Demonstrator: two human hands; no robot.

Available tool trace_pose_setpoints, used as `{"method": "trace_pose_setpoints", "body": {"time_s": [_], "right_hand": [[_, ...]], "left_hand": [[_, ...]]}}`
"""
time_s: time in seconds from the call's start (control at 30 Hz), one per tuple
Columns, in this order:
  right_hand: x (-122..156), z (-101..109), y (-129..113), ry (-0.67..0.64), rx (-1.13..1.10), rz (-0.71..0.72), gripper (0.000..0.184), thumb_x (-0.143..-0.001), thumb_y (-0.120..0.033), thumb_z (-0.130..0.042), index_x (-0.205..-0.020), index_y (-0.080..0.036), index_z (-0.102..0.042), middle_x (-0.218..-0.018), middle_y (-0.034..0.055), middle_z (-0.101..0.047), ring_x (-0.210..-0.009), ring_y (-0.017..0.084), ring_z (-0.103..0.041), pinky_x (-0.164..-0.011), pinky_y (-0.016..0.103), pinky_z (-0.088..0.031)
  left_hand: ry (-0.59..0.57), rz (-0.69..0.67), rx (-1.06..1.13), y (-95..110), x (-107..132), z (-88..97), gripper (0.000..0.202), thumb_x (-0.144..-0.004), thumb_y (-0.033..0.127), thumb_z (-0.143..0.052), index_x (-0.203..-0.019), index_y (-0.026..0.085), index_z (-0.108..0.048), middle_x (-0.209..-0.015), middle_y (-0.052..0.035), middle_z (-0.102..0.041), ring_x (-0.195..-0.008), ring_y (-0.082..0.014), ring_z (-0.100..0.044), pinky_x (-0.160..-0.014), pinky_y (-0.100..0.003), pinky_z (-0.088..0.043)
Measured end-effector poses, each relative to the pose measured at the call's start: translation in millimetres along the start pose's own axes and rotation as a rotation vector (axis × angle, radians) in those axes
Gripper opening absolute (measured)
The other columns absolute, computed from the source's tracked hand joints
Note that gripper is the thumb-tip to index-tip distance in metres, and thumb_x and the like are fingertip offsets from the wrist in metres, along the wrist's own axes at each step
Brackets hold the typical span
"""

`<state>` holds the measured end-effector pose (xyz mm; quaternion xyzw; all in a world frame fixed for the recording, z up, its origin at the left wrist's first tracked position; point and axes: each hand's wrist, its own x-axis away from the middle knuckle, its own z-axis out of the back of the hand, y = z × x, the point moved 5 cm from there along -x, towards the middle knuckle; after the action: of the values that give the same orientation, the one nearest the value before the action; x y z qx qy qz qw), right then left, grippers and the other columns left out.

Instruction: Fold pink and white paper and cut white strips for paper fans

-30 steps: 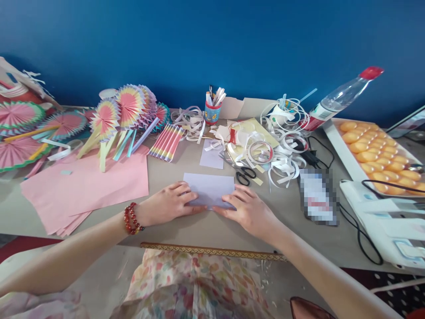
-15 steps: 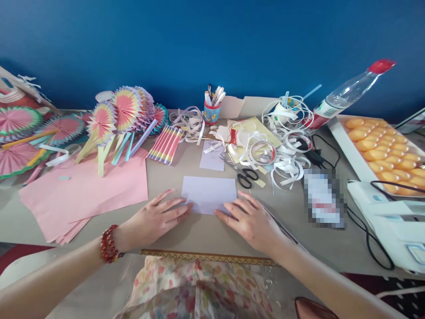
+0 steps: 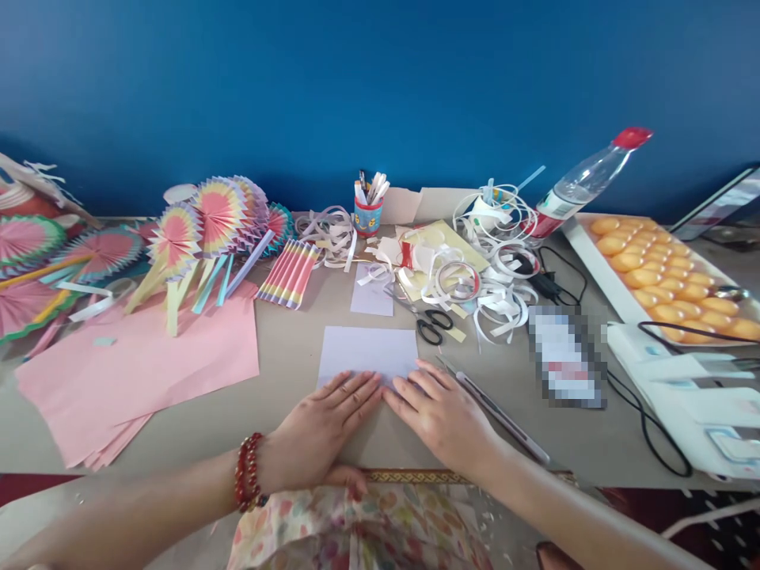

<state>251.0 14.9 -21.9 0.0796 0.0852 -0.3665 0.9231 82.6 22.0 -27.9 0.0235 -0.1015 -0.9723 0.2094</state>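
A pale purple sheet of paper (image 3: pixel 368 348) lies on the desk in front of me. My left hand (image 3: pixel 332 419) rests flat, fingers stretched over the sheet's near edge. Fingertips of my right hand (image 3: pixel 442 412) press on its near right corner, almost touching the left ones. Both hands are open, and they cover part of the near edge. Just right of my right hand lies a slim craft knife (image 3: pixel 499 412). Black-handled scissors (image 3: pixel 435 326) sit beyond the sheet's right corner. Behind it is a smaller purple paper piece (image 3: pixel 372 291).
Pink paper sheets (image 3: pixel 148 372) and pleated paper fans (image 3: pixel 219 214) fill the left, near a folded striped strip (image 3: pixel 289 273). At the back stand a pen cup (image 3: pixel 368 215) and curled white strips (image 3: pixel 504 305). A bottle (image 3: pixel 585 190), blurred item (image 3: pixel 567 356) and lamp-like tray (image 3: pixel 665 269) are right.
My left hand has slid right from the sheet's left side to its near edge, beside my right hand. The view has shifted slightly, and more of the craft knife shows.
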Motion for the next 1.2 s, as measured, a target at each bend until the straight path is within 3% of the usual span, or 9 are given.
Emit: {"method": "trace_pose_setpoints", "body": {"time_s": [0.17,0.37,0.57,0.73,0.87,1.0,1.1,1.2], "right_hand": [[29,1,12,-0.028,-0.070,-0.107,0.039,-0.093,-0.013,-0.046,-0.130,-0.020,-0.058,-0.121,0.0043,-0.065,-0.102,0.023,-0.052,-0.109,0.046,-0.032],[57,3,17,-0.031,-0.087,-0.246,0.046,-0.091,-0.010,-0.044,-0.135,-0.021,-0.054,-0.135,0.0024,-0.059,-0.110,0.024,-0.049,-0.104,0.045,-0.036],[57,1,17,-0.012,-0.125,-0.270,0.044,-0.093,-0.009,-0.040,-0.133,-0.021,-0.056,-0.131,0.0051,-0.061,-0.114,0.024,-0.049,-0.106,0.047,-0.034],[44,11,23,0.043,-0.183,-0.245,0.037,-0.091,-0.006,-0.042,-0.116,-0.021,-0.065,-0.117,0.0050,-0.067,-0.107,0.022,-0.054,-0.106,0.044,-0.034],[14,20,21,0.066,-0.235,-0.231,0.024,-0.092,-0.015,-0.047,-0.107,-0.019,-0.065,-0.112,0.0070,-0.067,-0.101,0.022,-0.056,-0.101,0.044,-0.037],[-14,12,7,-0.007,-0.225,-0.194,0.017,-0.090,-0.026,-0.060,-0.105,-0.019,-0.062,-0.104,0.0078,-0.066,-0.096,0.023,-0.057,-0.084,0.038,-0.043],[-22,1,4,-0.050,-0.218,-0.221,0.007,-0.086,-0.019,-0.064,-0.091,-0.020,-0.061,-0.092,0.0051,-0.064,-0.088,0.022,-0.058,-0.076,0.035,-0.044],[-22,0,7,0.001,-0.341,-0.290,0.009,-0.085,-0.016,-0.064,-0.090,-0.021,-0.060,-0.089,0.0034,-0.064,-0.086,0.021,-0.059,-0.074,0.032,-0.044]], "left_hand": [[-0.021,0.009,0.066,-2,2,-8.8,0.105,-0.082,0.081,-0.034,-0.155,0.009,-0.008,-0.159,-0.0164,-0.017,-0.146,-0.0299,-0.019,-0.120,-0.044,-0.012],[0.003,0.011,0.046,-3,4,-5.1,0.098,-0.086,0.077,-0.034,-0.155,0.012,-0.009,-0.159,-0.0144,-0.019,-0.145,-0.0290,-0.023,-0.120,-0.044,-0.013],[0.014,0.126,-0.095,-15,43,-5.8,0.090,-0.090,0.070,-0.039,-0.155,0.012,-0.014,-0.158,-0.0123,-0.023,-0.145,-0.0270,-0.024,-0.121,-0.042,-0.010],[0.037,0.239,-0.158,-22,73,-4.0,0.086,-0.092,0.064,-0.043,-0.155,0.012,-0.015,-0.157,-0.0115,-0.028,-0.144,-0.0254,-0.027,-0.122,-0.043,-0.010],[0.039,0.245,-0.156,-21,74,-4.1,0.085,-0.093,0.064,-0.042,-0.155,0.013,-0.014,-0.157,-0.0116,-0.025,-0.146,-0.0275,-0.023,-0.121,-0.047,-0.011],[0.077,0.263,-0.111,-21,73,-3.7,0.080,-0.095,0.058,-0.044,-0.155,0.015,-0.014,-0.157,-0.0126,-0.026,-0.145,-0.0284,-0.025,-0.120,-0.049,-0.017],[0.222,0.390,0.024,-21,80,1.7,0.066,-0.098,0.044,-0.046,-0.153,0.018,-0.021,-0.156,-0.0137,-0.030,-0.142,-0.0284,-0.032,-0.115,-0.047,-0.030],[0.392,0.546,0.335,-17,88,8.1,0.044,-0.100,0.031,-0.043,-0.143,0.026,-0.040,-0.144,-0.0098,-0.050,-0.130,-0.0258,-0.049,-0.106,-0.040,-0.045]]}}
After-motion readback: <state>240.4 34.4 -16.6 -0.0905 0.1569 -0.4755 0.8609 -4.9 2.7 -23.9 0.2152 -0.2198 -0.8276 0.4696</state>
